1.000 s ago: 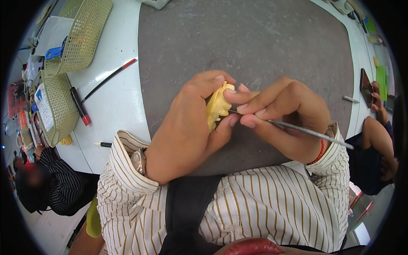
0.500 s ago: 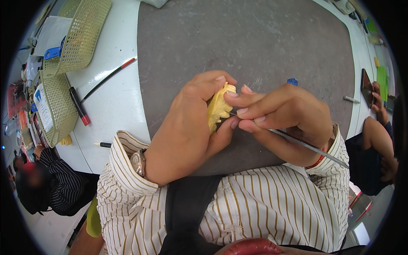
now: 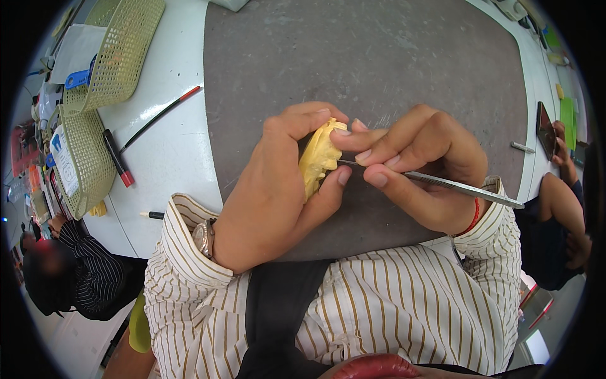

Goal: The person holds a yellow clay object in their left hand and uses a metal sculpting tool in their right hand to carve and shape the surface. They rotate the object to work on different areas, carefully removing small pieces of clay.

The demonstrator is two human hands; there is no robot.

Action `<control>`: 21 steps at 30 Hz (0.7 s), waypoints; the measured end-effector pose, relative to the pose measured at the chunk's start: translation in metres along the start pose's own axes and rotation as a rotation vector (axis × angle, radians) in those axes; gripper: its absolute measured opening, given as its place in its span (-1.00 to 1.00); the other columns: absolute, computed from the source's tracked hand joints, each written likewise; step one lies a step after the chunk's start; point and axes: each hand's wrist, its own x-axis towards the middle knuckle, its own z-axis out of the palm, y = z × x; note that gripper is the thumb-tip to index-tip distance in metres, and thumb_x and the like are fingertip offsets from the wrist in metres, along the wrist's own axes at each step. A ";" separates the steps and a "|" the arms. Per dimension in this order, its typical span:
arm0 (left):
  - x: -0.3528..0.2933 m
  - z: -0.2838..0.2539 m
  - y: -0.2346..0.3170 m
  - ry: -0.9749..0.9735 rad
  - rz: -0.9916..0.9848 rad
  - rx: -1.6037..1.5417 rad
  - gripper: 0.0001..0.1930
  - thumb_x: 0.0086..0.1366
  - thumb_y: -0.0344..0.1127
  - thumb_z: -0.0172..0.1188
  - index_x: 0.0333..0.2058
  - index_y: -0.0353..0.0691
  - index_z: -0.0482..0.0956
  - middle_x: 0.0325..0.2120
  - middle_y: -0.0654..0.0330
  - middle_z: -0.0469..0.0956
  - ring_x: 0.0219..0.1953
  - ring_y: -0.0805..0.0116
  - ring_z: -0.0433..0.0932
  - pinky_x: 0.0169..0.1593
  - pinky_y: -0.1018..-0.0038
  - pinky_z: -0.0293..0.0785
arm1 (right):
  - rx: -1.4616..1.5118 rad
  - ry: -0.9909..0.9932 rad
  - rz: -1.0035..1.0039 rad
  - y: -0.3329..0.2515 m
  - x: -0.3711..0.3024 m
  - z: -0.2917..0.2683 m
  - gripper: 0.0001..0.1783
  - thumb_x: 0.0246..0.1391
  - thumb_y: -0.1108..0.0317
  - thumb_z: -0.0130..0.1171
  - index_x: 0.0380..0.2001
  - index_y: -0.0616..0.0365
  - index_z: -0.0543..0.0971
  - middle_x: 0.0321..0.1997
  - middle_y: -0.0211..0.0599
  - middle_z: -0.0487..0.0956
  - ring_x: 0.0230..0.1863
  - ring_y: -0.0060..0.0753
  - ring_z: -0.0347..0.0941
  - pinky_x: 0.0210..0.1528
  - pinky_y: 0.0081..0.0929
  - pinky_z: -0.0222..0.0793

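A yellow dental cast [image 3: 319, 156] with tooth-like bumps along its right side is gripped in my left hand [image 3: 271, 177], thumb below and fingers around its top. My right hand [image 3: 423, 167] pinches a thin metal hand tool, like a scalpel handle [image 3: 464, 187], between thumb and fingers. Its narrow tip reaches the cast's toothed side, close to my left thumb. The long flat handle slants down to the right past my right wrist. My right fingertips are beside the upper end of the cast. The exact shape of the tip is too small to tell.
Under my hands lies a grey mat [image 3: 366, 57] on a white table. Left of it are two mesh baskets [image 3: 126, 57], a black marker with a red end [image 3: 118, 158] and a thin black-and-red rod [image 3: 161, 117]. A co-worker's hand holds a phone [image 3: 545, 132] at right.
My right hand has turned, so the tool's handle lies flatter and its outer end sits higher. The cast has shifted slightly left with my left hand. A small blue piece is now hidden.
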 end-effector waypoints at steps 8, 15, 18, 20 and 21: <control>-0.001 -0.002 0.001 -0.008 -0.003 0.048 -0.52 0.28 -0.50 0.09 0.07 -0.28 0.05 0.01 -0.10 0.30 0.01 0.21 0.42 0.09 0.35 0.33 | -0.155 -0.068 -0.062 -0.007 0.005 -0.002 -0.74 -0.02 0.75 0.16 -0.36 0.23 0.35 -0.29 -0.16 0.49 0.04 0.03 0.49 0.20 -0.18 0.37; 0.000 -0.002 0.001 0.003 0.000 0.056 -0.53 0.27 -0.48 0.11 0.06 -0.28 0.06 0.01 -0.11 0.30 0.01 0.20 0.42 0.09 0.35 0.32 | -0.047 -0.011 0.000 -0.002 0.000 0.002 -0.74 -0.02 0.75 0.16 -0.35 0.23 0.36 -0.28 -0.16 0.49 0.04 0.01 0.49 0.20 -0.14 0.36; 0.000 -0.002 0.001 0.000 0.015 0.065 -0.53 0.27 -0.49 0.11 0.06 -0.28 0.07 0.01 -0.11 0.31 0.01 0.19 0.42 0.10 0.34 0.32 | 0.011 0.001 -0.009 -0.001 0.002 0.002 -0.75 -0.01 0.75 0.15 -0.35 0.22 0.36 -0.27 -0.17 0.48 0.04 -0.01 0.50 0.22 -0.16 0.34; 0.000 -0.002 0.001 0.003 0.018 0.063 -0.53 0.27 -0.49 0.10 0.06 -0.28 0.07 0.01 -0.10 0.31 0.01 0.19 0.42 0.10 0.34 0.32 | 0.011 0.000 0.010 -0.002 0.001 0.002 -0.75 0.00 0.75 0.14 -0.35 0.22 0.36 -0.26 -0.17 0.48 0.04 -0.01 0.50 0.23 -0.17 0.33; -0.001 -0.002 0.001 0.004 0.016 0.060 -0.53 0.27 -0.49 0.10 0.06 -0.28 0.06 0.01 -0.10 0.31 0.01 0.19 0.42 0.10 0.34 0.32 | 0.004 -0.002 0.018 -0.003 0.001 0.002 -0.75 0.00 0.76 0.14 -0.35 0.22 0.36 -0.26 -0.17 0.48 0.04 -0.01 0.50 0.23 -0.18 0.33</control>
